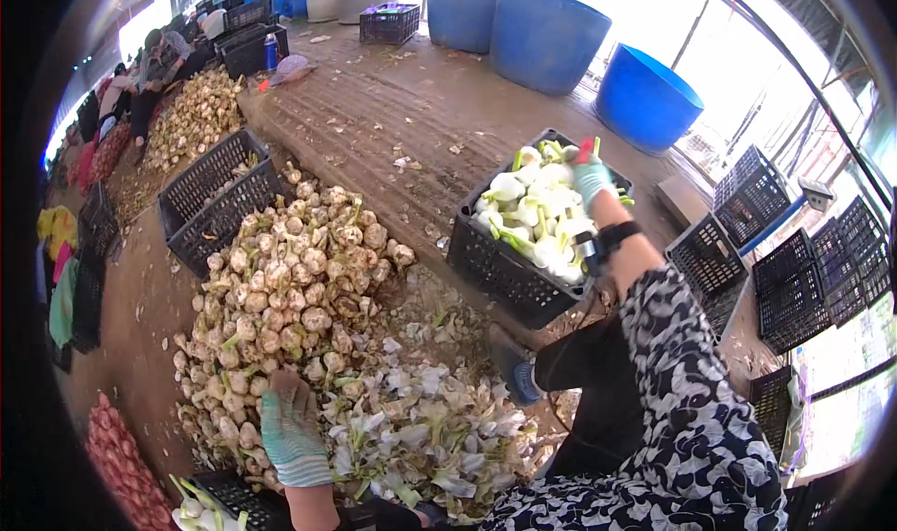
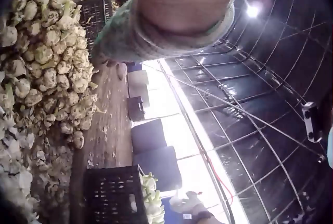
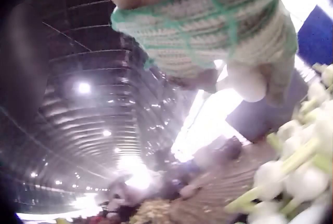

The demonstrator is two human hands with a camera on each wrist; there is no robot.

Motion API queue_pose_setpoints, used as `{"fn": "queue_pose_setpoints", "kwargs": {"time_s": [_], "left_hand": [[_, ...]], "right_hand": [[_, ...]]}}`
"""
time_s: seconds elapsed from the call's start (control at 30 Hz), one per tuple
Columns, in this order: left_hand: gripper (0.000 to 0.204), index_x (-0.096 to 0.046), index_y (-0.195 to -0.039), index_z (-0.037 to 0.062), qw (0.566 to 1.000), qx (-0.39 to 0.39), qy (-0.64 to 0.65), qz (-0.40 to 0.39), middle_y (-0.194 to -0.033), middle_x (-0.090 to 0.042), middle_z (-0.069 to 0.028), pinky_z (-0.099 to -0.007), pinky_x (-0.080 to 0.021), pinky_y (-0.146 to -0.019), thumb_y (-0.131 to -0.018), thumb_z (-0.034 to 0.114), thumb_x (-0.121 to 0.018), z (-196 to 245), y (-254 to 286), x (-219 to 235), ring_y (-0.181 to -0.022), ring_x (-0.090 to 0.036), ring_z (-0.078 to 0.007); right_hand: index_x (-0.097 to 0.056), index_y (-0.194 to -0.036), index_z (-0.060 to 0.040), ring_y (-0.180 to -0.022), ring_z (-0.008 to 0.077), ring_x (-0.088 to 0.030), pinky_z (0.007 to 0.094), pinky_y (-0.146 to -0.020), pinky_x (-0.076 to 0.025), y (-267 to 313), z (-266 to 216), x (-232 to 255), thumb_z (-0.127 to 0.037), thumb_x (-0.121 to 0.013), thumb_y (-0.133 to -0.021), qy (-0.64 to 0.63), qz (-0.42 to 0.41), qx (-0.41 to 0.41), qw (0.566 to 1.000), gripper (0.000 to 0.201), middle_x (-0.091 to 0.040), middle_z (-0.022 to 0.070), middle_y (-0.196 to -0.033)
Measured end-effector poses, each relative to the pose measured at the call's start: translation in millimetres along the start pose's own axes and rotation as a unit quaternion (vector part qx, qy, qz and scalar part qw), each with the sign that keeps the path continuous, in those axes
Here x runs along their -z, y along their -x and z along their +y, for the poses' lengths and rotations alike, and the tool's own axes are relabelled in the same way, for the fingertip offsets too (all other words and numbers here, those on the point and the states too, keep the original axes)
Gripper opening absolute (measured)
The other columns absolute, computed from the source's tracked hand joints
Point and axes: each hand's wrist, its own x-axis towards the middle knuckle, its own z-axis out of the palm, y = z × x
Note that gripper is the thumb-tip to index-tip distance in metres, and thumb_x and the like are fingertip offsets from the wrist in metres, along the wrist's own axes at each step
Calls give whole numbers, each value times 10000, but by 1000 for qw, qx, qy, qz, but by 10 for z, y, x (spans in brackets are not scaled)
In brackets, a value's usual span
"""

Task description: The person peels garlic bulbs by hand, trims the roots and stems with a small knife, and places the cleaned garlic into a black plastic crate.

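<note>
My left hand (image 1: 295, 437), in a green-and-white striped glove, reaches over the near side of a heap of unpeeled garlic bulbs (image 1: 280, 283), its fingers stretched toward them. Its glove cuff (image 2: 171, 42) fills the top of the left wrist view. My right hand (image 1: 592, 178), gloved too, is above the far right corner of a black crate (image 1: 514, 283) piled with peeled white garlic (image 1: 537, 204) on short green stems. In the right wrist view its fingers hold a white garlic bulb (image 3: 247, 82). A small red object (image 1: 586, 150) shows at the right fingers; its kind is unclear.
Peeled garlic skins (image 1: 420, 428) lie between heap and legs. Another black crate (image 1: 220, 199) stands left behind the heap. Blue tubs (image 1: 547, 35) line the far edge, and stacked crates (image 1: 794, 288) stand right. A red mesh sack (image 1: 126, 466) lies front left. People (image 1: 163, 59) sit far left.
</note>
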Motion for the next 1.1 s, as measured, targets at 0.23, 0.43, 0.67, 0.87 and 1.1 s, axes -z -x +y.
{"fn": "queue_pose_setpoints", "kwargs": {"time_s": [0.23,0.43,0.67,0.87,1.1], "left_hand": [[373,-526,-1003,45,986,-80,77,124,-948,-548,-76,-345,-385,-781,-758,327,-537,272,-81,-38,-874,-499,-234],[275,-541,-952,56,963,-105,55,243,-916,-545,-76,-350,-390,-775,-750,243,-555,472,-185,246,-859,-500,-221],[263,-540,-982,42,967,-70,48,241,-923,-554,-64,-310,-404,-757,-773,201,-531,464,-332,496,-848,-506,-187],[296,-540,-1018,35,972,-47,31,230,-934,-555,-64,-321,-398,-776,-767,193,-526,412,-454,523,-850,-507,-187],[275,-534,-1027,45,974,-41,34,221,-961,-552,-49,-287,-403,-754,-774,152,-522,392,-492,560,-858,-518,-160]], "right_hand": [[-542,-939,-31,-672,166,-528,263,-619,-430,696,-960,-760,-105,-476,-777,-337,-247,-33,908,190,-577,65,-806],[-521,-1075,-85,-872,281,-548,321,-729,-435,2601,-616,-2422,-189,-536,-747,263,-617,222,707,344,-569,140,-988],[-469,-1084,-108,-1089,277,-393,387,-810,-405,3687,-19,-3657,-120,-613,-663,330,-511,349,713,445,-420,100,-1155],[-512,-986,-77,-970,317,-453,378,-762,-448,3731,282,-3917,-57,-598,-640,395,-437,309,746,357,-433,103,-1087],[-457,-1056,-13,-809,237,-566,351,-676,-486,3503,388,-3295,-247,-415,-851,-186,-418,-449,768,314,-550,110,-970]]}}
